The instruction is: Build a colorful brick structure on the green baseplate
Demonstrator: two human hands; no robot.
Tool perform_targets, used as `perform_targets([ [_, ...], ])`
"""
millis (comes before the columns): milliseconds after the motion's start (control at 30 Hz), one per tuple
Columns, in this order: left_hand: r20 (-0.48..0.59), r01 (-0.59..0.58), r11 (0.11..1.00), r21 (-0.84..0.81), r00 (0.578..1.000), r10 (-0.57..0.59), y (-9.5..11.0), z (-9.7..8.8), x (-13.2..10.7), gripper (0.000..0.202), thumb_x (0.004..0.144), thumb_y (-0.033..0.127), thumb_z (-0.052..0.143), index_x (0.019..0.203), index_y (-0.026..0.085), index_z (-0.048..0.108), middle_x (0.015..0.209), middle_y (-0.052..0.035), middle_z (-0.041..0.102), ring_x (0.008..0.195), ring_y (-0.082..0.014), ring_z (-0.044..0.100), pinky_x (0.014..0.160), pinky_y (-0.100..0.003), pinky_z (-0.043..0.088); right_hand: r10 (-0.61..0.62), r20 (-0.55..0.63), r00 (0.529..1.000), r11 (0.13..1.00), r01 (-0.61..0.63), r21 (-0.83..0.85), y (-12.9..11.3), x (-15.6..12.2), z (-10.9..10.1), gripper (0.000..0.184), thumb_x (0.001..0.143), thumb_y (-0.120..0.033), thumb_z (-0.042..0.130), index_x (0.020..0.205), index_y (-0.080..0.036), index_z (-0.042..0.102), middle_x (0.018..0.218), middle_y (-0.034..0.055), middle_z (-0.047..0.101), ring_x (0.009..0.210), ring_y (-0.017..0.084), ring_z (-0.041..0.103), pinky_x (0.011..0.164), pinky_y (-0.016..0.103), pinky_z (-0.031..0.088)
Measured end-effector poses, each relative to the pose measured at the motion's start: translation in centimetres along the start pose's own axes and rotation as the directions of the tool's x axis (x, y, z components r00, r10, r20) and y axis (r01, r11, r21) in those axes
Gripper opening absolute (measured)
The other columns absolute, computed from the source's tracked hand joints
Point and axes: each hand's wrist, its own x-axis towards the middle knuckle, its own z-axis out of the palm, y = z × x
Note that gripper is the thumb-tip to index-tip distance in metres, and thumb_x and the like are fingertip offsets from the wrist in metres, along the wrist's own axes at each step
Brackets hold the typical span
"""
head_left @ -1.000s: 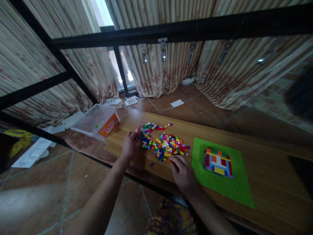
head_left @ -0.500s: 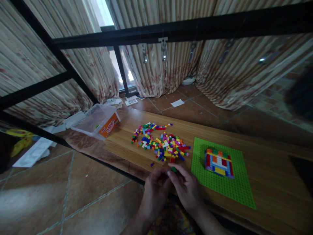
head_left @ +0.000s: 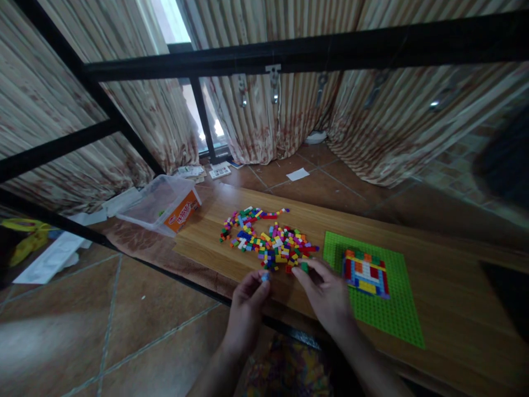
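A heap of small coloured bricks (head_left: 270, 242) lies on the wooden table (head_left: 446, 286). To its right a green baseplate (head_left: 397, 309) carries a flat build of red, orange, white and yellow bricks (head_left: 366, 273). My left hand (head_left: 246, 314) hovers at the table's near edge, its fingers pinched on a small bluish brick (head_left: 264, 277). My right hand (head_left: 328, 295) is beside the baseplate, pinching a small green brick (head_left: 305, 267) at the heap's near edge.
A clear plastic box with an orange label (head_left: 163, 204) lies at the table's left end. A black metal frame (head_left: 289, 52) crosses overhead. Striped curtains hang behind, and papers lie on the tiled floor (head_left: 53, 259).
Both hands drew back from the heap and met near the table's edge, then parted. The left now holds a bluish brick; the right moved forward toward the heap with a green one.
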Motion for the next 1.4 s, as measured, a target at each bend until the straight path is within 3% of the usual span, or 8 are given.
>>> perform_targets([
  [100, 0.001, 0.052, 0.992, -0.113, 0.999, -0.053, 0.8, -0.9, 1.2, 0.036, 0.066, 0.031, 0.080, 0.098, 0.018, 0.069, 0.088, -0.0019, 0.065, 0.074, -0.0097, 0.059, 0.075, -0.022, 0.049, -0.138, 0.068, 0.988, 0.935, 0.153, -0.319, 1.0, 3.4, 0.1, 0.018, 0.085, -0.035, 0.061, 0.094, -0.022, 0.070, 0.092, 0.0056, 0.069, 0.082, 0.021, 0.064, 0.076, 0.033, 0.050],
  [233, -0.037, 0.034, 0.992, -0.122, 0.999, -0.039, 1.5, -1.7, 2.2, 0.036, 0.066, 0.029, 0.079, 0.098, 0.016, 0.069, 0.085, -0.0027, 0.066, 0.072, -0.0089, 0.060, 0.074, -0.021, 0.049, -0.143, 0.184, 0.973, 0.825, 0.219, -0.521, 1.7, 6.1, 1.0, 0.016, 0.082, -0.023, 0.062, 0.096, -0.020, 0.070, 0.092, 0.0066, 0.067, 0.079, 0.020, 0.064, 0.074, 0.033, 0.049],
  [533, -0.191, 0.047, 0.993, -0.108, 0.979, -0.067, 1.8, -3.6, 3.4, 0.042, 0.060, 0.030, 0.080, 0.097, 0.014, 0.069, 0.081, -0.0037, 0.069, 0.067, -0.0100, 0.063, 0.068, -0.021, 0.050, -0.252, 0.347, 0.904, 0.790, 0.399, -0.466, -2.8, 10.4, 6.6, 0.020, 0.090, -0.022, 0.053, 0.101, -0.021, 0.070, 0.102, 0.0058, 0.066, 0.091, 0.018, 0.062, 0.083, 0.028, 0.045],
  [800, -0.220, 0.063, 0.997, -0.038, 0.973, -0.070, 2.2, -4.6, 3.8, 0.041, 0.060, 0.037, 0.079, 0.094, 0.015, 0.070, 0.081, -0.0032, 0.068, 0.063, -0.0096, 0.060, 0.059, -0.020, 0.047, -0.046, 0.412, 0.910, 0.727, 0.313, -0.611, -4.3, 15.4, 14.1, 0.026, 0.092, -0.027, 0.050, 0.105, -0.018, 0.070, 0.107, 0.0110, 0.068, 0.101, 0.022, 0.062, 0.086, 0.032, 0.045],
  [1100, -0.190, 0.082, 0.996, -0.036, 0.978, -0.088, 2.2, -5.1, 4.3, 0.039, 0.064, 0.041, 0.077, 0.093, 0.015, 0.071, 0.082, -0.0024, 0.067, 0.064, -0.0085, 0.059, 0.060, -0.019, 0.046, 0.030, 0.380, 0.925, 0.718, 0.244, -0.652, -4.2, 15.4, 15.6, 0.025, 0.086, -0.015, 0.051, 0.101, -0.016, 0.071, 0.103, 0.0140, 0.072, 0.100, 0.024, 0.065, 0.084, 0.034, 0.047],
  [1200, -0.190, 0.096, 0.994, -0.043, 0.977, -0.102, 2.5, -5.0, 4.2, 0.036, 0.064, 0.040, 0.078, 0.088, 0.015, 0.071, 0.080, -0.0016, 0.066, 0.063, -0.0082, 0.058, 0.058, -0.018, 0.045, 0.000, 0.347, 0.938, 0.826, 0.196, -0.529, -4.1, 14.9, 14.3, 0.026, 0.084, -0.018, 0.054, 0.104, -0.017, 0.071, 0.102, 0.0120, 0.073, 0.097, 0.023, 0.066, 0.086, 0.034, 0.048],
  [1300, -0.197, 0.098, 0.994, -0.046, 0.975, -0.105, 3.1, -4.2, 4.1, 0.033, 0.063, 0.040, 0.079, 0.083, 0.016, 0.069, 0.076, 0.0001, 0.064, 0.061, -0.0074, 0.056, 0.053, -0.017, 0.041, -0.040, 0.309, 0.950, 0.992, 0.074, -0.098, -3.6, 13.1, 12.1, 0.027, 0.083, -0.022, 0.056, 0.104, -0.016, 0.072, 0.098, 0.0085, 0.074, 0.088, 0.020, 0.067, 0.083, 0.031, 0.050],
  [1400, -0.154, 0.078, 0.995, -0.056, 0.984, -0.086, 3.8, -2.6, 4.2, 0.033, 0.063, 0.038, 0.079, 0.084, 0.015, 0.069, 0.078, -0.0002, 0.063, 0.062, -0.0073, 0.055, 0.053, -0.017, 0.040, 0.007, 0.344, 0.939, 0.943, -0.122, 0.311, -3.2, 9.6, 9.4, 0.032, 0.084, -0.032, 0.056, 0.110, -0.018, 0.070, 0.094, 0.0046, 0.074, 0.083, 0.018, 0.067, 0.075, 0.031, 0.053],
])
